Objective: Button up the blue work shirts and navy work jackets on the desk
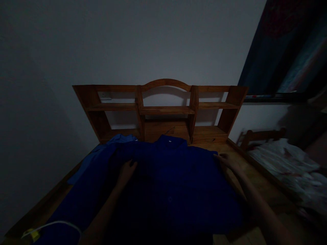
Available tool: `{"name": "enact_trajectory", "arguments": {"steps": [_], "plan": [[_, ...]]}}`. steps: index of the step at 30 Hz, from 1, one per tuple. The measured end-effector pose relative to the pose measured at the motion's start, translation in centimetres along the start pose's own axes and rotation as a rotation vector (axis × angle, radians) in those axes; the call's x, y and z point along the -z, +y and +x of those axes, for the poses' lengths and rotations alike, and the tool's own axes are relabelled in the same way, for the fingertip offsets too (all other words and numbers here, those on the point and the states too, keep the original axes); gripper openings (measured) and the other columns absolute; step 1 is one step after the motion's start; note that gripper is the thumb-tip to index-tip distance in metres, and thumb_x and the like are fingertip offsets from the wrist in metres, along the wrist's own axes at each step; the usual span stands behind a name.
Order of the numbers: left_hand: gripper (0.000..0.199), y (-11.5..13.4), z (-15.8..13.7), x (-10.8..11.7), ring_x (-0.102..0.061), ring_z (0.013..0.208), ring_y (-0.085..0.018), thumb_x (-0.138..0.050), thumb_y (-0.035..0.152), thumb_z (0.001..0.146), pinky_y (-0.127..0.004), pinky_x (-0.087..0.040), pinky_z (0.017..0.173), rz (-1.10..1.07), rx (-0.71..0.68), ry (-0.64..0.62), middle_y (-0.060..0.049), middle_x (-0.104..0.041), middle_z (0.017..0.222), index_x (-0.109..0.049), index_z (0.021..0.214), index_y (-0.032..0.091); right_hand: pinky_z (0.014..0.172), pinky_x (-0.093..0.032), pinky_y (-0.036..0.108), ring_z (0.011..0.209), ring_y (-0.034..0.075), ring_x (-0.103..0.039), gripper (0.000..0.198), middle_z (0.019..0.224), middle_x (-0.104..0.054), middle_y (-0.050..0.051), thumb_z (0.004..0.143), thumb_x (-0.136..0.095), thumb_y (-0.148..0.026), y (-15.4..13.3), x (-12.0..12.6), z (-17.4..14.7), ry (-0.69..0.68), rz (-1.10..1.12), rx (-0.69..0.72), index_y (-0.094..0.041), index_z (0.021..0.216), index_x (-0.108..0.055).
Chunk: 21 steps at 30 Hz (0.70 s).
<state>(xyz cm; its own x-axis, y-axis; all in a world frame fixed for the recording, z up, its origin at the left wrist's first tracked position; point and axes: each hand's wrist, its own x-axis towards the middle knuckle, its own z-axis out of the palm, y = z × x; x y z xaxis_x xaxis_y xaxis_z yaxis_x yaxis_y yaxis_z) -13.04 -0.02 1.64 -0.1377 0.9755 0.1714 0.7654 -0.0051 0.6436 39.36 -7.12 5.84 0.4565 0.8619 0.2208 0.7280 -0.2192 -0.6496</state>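
Dark blue shirt point(176, 177) (collar point(177, 143) too)

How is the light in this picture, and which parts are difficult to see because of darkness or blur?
Head view: dim overall, no strong glare on the wall; head view: the lower part of the shirt sinks nearly to black, hiding its folds; head view: left hand and right hand look soft and dark, so finger detail is hard to read.
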Motion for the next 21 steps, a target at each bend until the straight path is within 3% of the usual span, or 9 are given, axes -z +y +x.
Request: {"name": "enact_trajectory", "arguments": {"steps": [2,4,9,12,14,17,21], "plan": [[0.045,-0.3,0.0,-0.1,-0.056,0.110,-0.029,-0.047,0.038,0.081,-0.037,-0.041,0.096,0.013,0.004,0.020,-0.016,-0.062,0.115,-0.061,0.111,0.007,0.057,-0.046,0.026,0.059,0.019,-0.061,0.022,0.063,-0.066,0.009,0.073,-0.062,-0.031,-1.0,-0.8,2.2,-0.053,-0.036,-0.007,-0.009,0.070,-0.067],[0.046,-0.6,0.1,-0.2,-0.056,0.110,-0.028,-0.045,0.039,0.082,-0.037,-0.041,0.095,0.021,-0.019,0.016,-0.017,-0.062,0.115,-0.060,0.112,0.007,0.060,-0.045,0.026,0.063,0.018,-0.061,0.019,0.069,-0.066,0.009,0.075,-0.058,-0.026,-1.7,-1.4,3.5,-0.060,-0.076,0.001,-0.009,0.078,-0.066],[0.043,-0.9,0.1,-0.4,-0.060,0.102,-0.025,-0.036,0.037,0.087,-0.033,-0.043,0.091,0.032,-0.105,-0.010,-0.015,-0.065,0.109,-0.060,0.109,0.009,0.082,-0.042,0.036,0.094,0.026,-0.057,0.031,0.098,-0.062,0.019,0.080,-0.049,-0.018,-3.2,-2.3,3.0,0.052,-0.174,0.063,-0.004,0.107,-0.057],[0.038,-0.3,-0.4,-0.3,-0.060,0.101,-0.023,-0.036,0.034,0.088,-0.031,-0.043,0.089,0.065,-0.109,0.042,-0.014,-0.064,0.108,-0.058,0.108,0.011,0.095,-0.034,0.043,0.113,0.032,-0.045,0.044,0.118,-0.051,0.024,0.085,-0.045,-0.024,-5.6,-3.9,-0.2,0.149,-0.241,0.242,-0.002,0.123,-0.046],[0.034,0.8,-1.3,0.0,-0.061,0.094,-0.022,-0.037,0.031,0.087,-0.030,-0.045,0.084,0.124,-0.111,0.085,-0.014,-0.064,0.103,-0.056,0.109,0.012,0.100,-0.031,0.042,0.120,0.029,-0.040,0.047,0.127,-0.046,0.020,0.089,-0.039,-0.032,-7.9,-5.5,-3.4,0.136,-0.255,0.459,-0.009,0.130,-0.041],[0.033,3.1,-3.5,1.7,-0.059,0.093,-0.022,-0.038,0.028,0.087,-0.032,-0.046,0.081,0.253,-0.179,0.232,-0.013,-0.058,0.108,-0.052,0.114,0.014,0.105,-0.028,0.043,0.130,0.026,-0.029,0.054,0.142,-0.031,0.010,0.090,-0.035,-0.047,-11.0,-8.1,-8.7,-0.042,-0.224,0.688,-0.022,0.138,-0.032],[0.043,4.5,-8.0,5.3,-0.040,0.121,-0.028,-0.043,0.026,0.085,-0.043,-0.032,0.101,0.435,-0.213,0.523,-0.016,-0.041,0.129,-0.043,0.126,0.015,0.109,-0.018,0.050,0.136,0.024,-0.018,0.055,0.149,-0.021,0.002,0.091,-0.029,-0.053,-12.4,-10.4,-12.8,-0.307,-0.253,0.836,-0.034,0.142,-0.021]]}}
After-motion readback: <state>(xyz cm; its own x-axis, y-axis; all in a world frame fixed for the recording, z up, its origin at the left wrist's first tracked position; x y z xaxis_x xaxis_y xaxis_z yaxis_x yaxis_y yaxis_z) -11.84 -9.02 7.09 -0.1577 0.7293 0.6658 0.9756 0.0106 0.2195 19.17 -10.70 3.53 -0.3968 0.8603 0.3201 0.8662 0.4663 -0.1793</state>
